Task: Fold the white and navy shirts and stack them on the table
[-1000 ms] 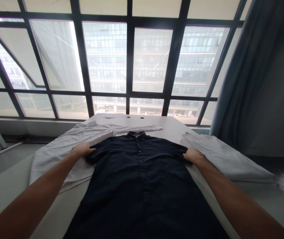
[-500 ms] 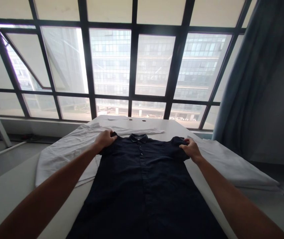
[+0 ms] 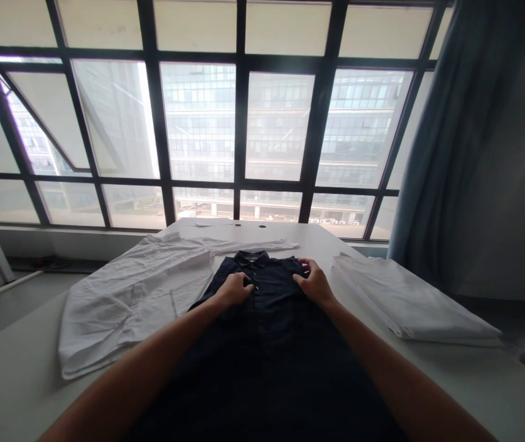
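A dark navy button-up shirt (image 3: 262, 356) lies front up before me, its collar (image 3: 251, 258) at the far end. Its sleeves are turned in over the chest. My left hand (image 3: 235, 290) is closed on dark cloth beside the button line, with a bit of it between thumb and finger. At the right shoulder edge, my right hand (image 3: 315, 283) pinches the shirt, thumb on top and fingers along the side. The lower part of the shirt runs out of view at the bottom, partly behind my forearms.
A white shirt (image 3: 119, 307) lies spread and wrinkled on the left of the white table (image 3: 308, 233). Folded white cloth (image 3: 419, 301) lies on the right. Behind the table stand large windows, with a blue-grey curtain (image 3: 446, 153) at the right.
Both hands have moved inward from the outstretched sleeves, the left one farther. The sleeves went from spread out to folded over the chest, and the shirt's upper part is narrower.
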Tool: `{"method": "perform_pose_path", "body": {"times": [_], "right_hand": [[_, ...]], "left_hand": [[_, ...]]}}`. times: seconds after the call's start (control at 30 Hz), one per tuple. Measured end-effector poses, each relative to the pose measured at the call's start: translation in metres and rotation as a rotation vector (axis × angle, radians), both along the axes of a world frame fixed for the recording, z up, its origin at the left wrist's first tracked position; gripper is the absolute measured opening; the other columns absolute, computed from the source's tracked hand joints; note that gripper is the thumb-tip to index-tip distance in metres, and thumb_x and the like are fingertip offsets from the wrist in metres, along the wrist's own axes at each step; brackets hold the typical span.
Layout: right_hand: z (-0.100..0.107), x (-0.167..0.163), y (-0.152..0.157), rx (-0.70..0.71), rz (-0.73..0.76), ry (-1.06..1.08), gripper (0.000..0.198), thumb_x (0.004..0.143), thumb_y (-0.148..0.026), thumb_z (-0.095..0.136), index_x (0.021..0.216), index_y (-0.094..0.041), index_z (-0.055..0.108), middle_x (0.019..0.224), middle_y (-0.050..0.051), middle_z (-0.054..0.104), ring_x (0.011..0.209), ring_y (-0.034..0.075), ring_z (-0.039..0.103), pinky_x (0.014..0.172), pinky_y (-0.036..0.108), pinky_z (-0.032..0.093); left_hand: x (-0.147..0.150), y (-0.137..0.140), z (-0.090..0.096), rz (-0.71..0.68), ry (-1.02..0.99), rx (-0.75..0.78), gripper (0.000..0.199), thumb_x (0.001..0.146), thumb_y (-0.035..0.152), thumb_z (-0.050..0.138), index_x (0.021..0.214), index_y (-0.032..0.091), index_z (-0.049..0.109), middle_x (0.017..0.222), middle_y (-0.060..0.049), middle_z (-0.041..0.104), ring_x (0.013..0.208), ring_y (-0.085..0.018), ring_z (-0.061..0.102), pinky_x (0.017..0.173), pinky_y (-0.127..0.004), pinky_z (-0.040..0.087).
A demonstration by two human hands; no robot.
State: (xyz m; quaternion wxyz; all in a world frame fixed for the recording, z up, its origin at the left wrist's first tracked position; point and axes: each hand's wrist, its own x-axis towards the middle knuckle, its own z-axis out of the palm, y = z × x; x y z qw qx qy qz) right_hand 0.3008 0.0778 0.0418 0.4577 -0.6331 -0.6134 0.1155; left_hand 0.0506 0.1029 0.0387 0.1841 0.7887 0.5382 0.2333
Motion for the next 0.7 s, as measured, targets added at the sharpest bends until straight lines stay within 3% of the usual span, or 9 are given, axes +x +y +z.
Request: {"method": "perform_pose_path", "body": {"times": [0.07, 0.1, 0.2, 0.3, 0.37, 0.43, 0.53, 0.7], "right_hand": [[-0.002, -0.01, -0.009, 0.047, 0.139, -0.122, 0.06, 0.077, -0.024, 0.062, 0.136, -0.013, 0.051, 0.111, 0.01, 0.067, 0.087, 0.021, 0.065, 0.084, 0.033, 0.052], [-0.003, -0.015, -0.015, 0.0, 0.264, -0.192, 0.066, 0.077, -0.025, 0.065, 0.14, -0.015, 0.048, 0.11, 0.009, 0.068, 0.084, 0.02, 0.065, 0.083, 0.032, 0.052], [-0.008, -0.027, -0.028, -0.218, 0.572, -0.369, 0.074, 0.08, -0.033, 0.069, 0.147, -0.016, 0.043, 0.099, 0.006, 0.072, 0.081, 0.021, 0.066, 0.079, 0.032, 0.052], [-0.01, -0.035, -0.033, -0.187, 0.501, -0.511, 0.055, 0.088, -0.04, 0.063, 0.138, -0.017, 0.056, 0.107, 0.009, 0.071, 0.097, 0.026, 0.066, 0.088, 0.035, 0.051], [-0.012, -0.037, -0.033, -0.143, 0.434, -0.607, 0.054, 0.087, -0.043, 0.065, 0.135, -0.017, 0.06, 0.127, 0.013, 0.064, 0.114, 0.03, 0.061, 0.099, 0.038, 0.046], [-0.016, -0.036, -0.032, -0.193, 0.439, -0.681, 0.064, 0.086, -0.048, 0.067, 0.14, -0.016, 0.057, 0.145, 0.016, 0.051, 0.131, 0.033, 0.049, 0.11, 0.041, 0.038], [-0.024, -0.034, -0.033, -0.31, 0.459, -0.704, 0.067, 0.093, -0.055, 0.055, 0.148, -0.018, 0.048, 0.156, 0.014, 0.038, 0.144, 0.033, 0.032, 0.118, 0.047, 0.026], [-0.03, -0.033, -0.038, -0.35, 0.439, -0.694, 0.063, 0.1, -0.054, 0.039, 0.153, -0.02, 0.039, 0.161, 0.01, 0.028, 0.149, 0.031, 0.02, 0.121, 0.053, 0.014]], "left_hand": [[-0.002, -0.002, -0.002, -0.059, -0.027, -0.116, 0.042, 0.09, 0.04, 0.06, 0.119, 0.012, 0.068, 0.084, -0.007, 0.076, 0.069, -0.019, 0.071, 0.062, -0.026, 0.052], [-0.003, -0.004, -0.002, -0.085, -0.012, -0.135, 0.041, 0.092, 0.043, 0.057, 0.115, 0.012, 0.07, 0.081, -0.007, 0.075, 0.066, -0.019, 0.07, 0.061, -0.026, 0.052], [-0.01, -0.005, 0.0, -0.131, 0.112, 0.015, 0.035, 0.094, 0.042, 0.051, 0.1, 0.017, 0.075, 0.089, -0.007, 0.076, 0.081, -0.023, 0.072, 0.074, -0.029, 0.053], [-0.019, -0.001, -0.003, -0.138, 0.261, 0.162, 0.036, 0.093, 0.042, 0.051, 0.116, 0.023, 0.071, 0.117, -0.008, 0.073, 0.112, -0.027, 0.066, 0.096, -0.032, 0.048], [-0.028, 0.004, -0.01, -0.127, 0.356, 0.143, 0.048, 0.093, 0.049, 0.049, 0.133, 0.025, 0.061, 0.14, -0.008, 0.06, 0.132, -0.028, 0.052, 0.11, -0.037, 0.038], [-0.038, 0.009, -0.021, -0.114, 0.427, 0.079, 0.059, 0.095, 0.055, 0.043, 0.146, 0.025, 0.048, 0.156, -0.008, 0.04, 0.145, -0.029, 0.034, 0.119, -0.044, 0.025], [-0.054, 0.016, -0.037, -0.113, 0.463, -0.012, 0.065, 0.098, 0.056, 0.031, 0.154, 0.023, 0.034, 0.164, -0.007, 0.022, 0.152, -0.027, 0.017, 0.121, -0.051, 0.014], [-0.07, 0.019, -0.039, -0.099, 0.51, -0.053, 0.069, 0.099, 0.055, 0.027, 0.157, 0.018, 0.027, 0.164, -0.009, 0.015, 0.153, -0.026, 0.01, 0.122, -0.051, 0.008]]}}
